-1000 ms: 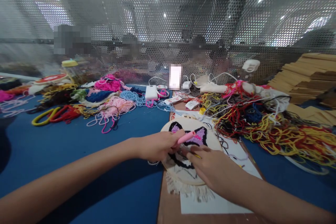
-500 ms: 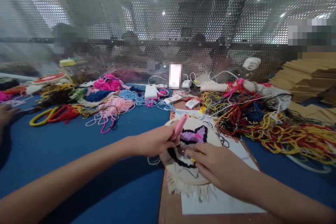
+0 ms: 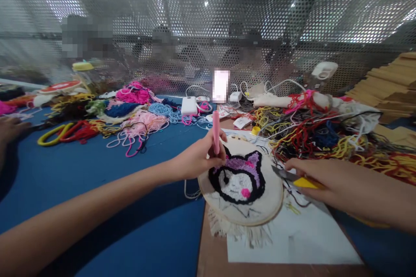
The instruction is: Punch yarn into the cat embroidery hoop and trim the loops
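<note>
Cloth hoop [image 3: 240,181] lies on white paper [image 3: 260,246], at five o'clock in the head view. At the hoop's ten o'clock, the left hand [image 3: 203,156] is curled tight round a pink stick [image 3: 216,132] that points up. At three o'clock, the right hand [image 3: 320,175] is closed round yellow snips [image 3: 302,181], tips by the edge. I think it's best to keep the stick steady and the snips' sharp tips off the stitches [image 3: 238,165].
</note>
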The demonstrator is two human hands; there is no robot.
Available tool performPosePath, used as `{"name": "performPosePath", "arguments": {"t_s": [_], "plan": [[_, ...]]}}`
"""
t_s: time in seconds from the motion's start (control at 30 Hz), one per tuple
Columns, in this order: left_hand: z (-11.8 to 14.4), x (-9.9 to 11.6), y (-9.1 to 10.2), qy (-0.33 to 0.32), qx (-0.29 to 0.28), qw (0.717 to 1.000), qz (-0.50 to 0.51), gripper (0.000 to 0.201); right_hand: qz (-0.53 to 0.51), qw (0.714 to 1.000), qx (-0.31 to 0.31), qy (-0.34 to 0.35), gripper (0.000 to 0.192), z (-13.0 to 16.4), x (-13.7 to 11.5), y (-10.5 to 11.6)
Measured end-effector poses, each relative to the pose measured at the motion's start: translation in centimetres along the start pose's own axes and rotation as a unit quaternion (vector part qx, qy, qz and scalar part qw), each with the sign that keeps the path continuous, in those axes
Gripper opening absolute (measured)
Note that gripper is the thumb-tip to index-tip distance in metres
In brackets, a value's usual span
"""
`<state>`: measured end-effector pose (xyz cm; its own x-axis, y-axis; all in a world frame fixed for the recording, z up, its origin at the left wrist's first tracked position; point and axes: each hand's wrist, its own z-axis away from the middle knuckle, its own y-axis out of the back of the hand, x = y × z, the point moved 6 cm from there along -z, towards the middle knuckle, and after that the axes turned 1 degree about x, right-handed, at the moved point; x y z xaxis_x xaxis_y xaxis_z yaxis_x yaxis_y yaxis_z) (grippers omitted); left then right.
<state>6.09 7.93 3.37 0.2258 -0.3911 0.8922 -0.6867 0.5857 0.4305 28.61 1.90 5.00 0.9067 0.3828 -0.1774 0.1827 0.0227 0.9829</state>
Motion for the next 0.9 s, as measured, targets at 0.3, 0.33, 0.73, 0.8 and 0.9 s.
{"name": "performPosePath", "arguments": {"t_s": [0.3,0.33,0.73,0.8,0.9], "plan": [[-0.1,-0.6,-0.2,0.076,0.004,0.980,0.181,0.043,0.107,0.991,-0.076,-0.020,0.019,-0.6,0.0,-2.0],[-0.1,-0.6,-0.1,0.083,0.007,0.978,0.192,0.042,0.112,0.991,-0.072,-0.020,0.017,-0.7,-0.1,-2.1],[-1.6,2.1,-2.3,-0.016,-0.071,0.995,0.065,0.017,-0.234,0.968,0.070,0.065,0.037,-6.9,-7.9,-0.4],[-1.9,2.7,-1.9,-0.052,-0.052,0.997,0.025,0.018,-0.278,0.952,0.112,0.066,0.028,-8.0,-7.9,-0.4],[-2.1,2.3,-1.2,-0.037,-0.052,0.997,0.048,0.015,-0.343,0.925,0.144,0.078,0.025,-8.7,-7.8,-0.2]]}}
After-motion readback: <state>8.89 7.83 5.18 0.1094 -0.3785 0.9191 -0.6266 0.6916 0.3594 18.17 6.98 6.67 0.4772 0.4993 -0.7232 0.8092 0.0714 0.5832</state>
